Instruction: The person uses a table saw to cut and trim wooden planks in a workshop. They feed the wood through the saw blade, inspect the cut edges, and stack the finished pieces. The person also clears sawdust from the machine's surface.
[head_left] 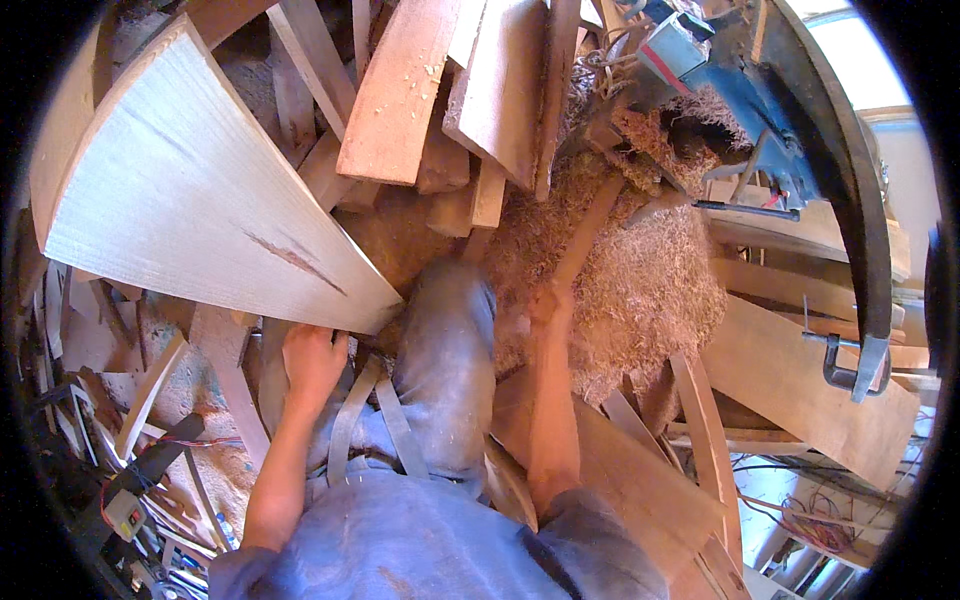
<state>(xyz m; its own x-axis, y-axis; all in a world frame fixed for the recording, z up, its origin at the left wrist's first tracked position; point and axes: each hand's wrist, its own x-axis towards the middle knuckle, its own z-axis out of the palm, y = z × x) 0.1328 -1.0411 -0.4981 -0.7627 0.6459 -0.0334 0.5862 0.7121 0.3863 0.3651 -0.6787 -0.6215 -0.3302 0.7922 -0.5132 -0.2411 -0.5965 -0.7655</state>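
My left hand [315, 358] is closed on the lower edge of a wide pale board [190, 190], which stands tilted at the left and narrows toward my knee. A dark crack runs along its face. In my right hand [546, 302], stretched forward past my knee, is a wooden stick [590, 228]. Its far end reaches into a big heap of wood shavings [650, 290] beneath a blue machine [785, 140]. The fingers of that hand are partly blurred.
Several planks [400, 90] lean at the top centre. Offcuts [225, 360] crowd the left side. On the right, a black clamp [850, 365] hangs from a curved dark edge, above a broad board [800, 375]. Another wide board [630, 480] lies beside my right arm. Cables [815, 525] lie at the lower right.
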